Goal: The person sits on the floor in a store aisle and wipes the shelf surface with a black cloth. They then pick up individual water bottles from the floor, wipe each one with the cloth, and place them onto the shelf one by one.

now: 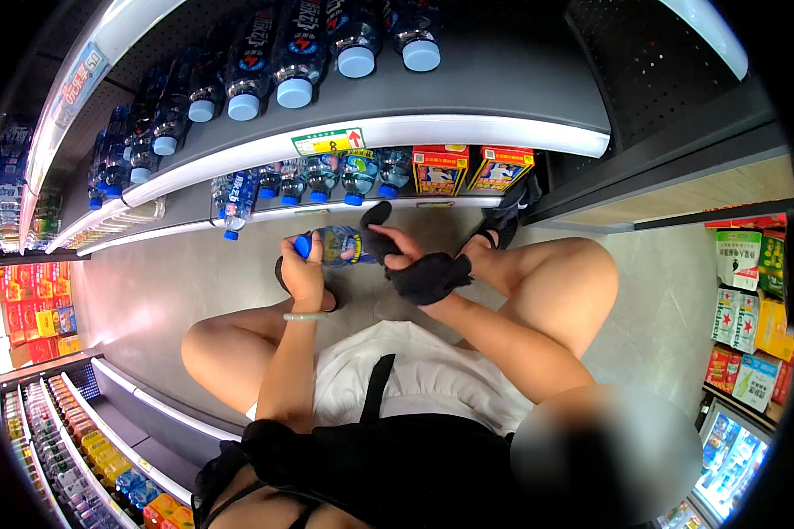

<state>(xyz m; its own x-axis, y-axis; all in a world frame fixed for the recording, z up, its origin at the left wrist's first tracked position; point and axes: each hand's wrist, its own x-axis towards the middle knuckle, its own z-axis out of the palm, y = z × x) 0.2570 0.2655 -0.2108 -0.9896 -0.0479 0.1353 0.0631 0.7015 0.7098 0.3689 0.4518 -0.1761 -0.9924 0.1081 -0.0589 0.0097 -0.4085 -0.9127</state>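
Observation:
My left hand (302, 271) is closed around the neck end of a clear plastic drink bottle (341, 246) with a blue cap and a blue and yellow label. The bottle lies sideways above the floor, its cap towards the left. Against its other end, my right hand (405, 246) grips a black cloth (430, 279), which hangs over the palm and covers the bottle's base. Just beyond both hands, a bottom shelf holds several blue-capped bottles (358, 177) and two red and yellow boxes (441, 169).
Large dark bottles with pale blue caps (295, 92) lie on the upper shelf (489, 99), whose white edge (437, 127) overhangs the lower one. Stocked drink shelves (99, 449) stand behind on the left. Boxed goods (734, 317) line the right. My knees flank the grey floor (165, 278).

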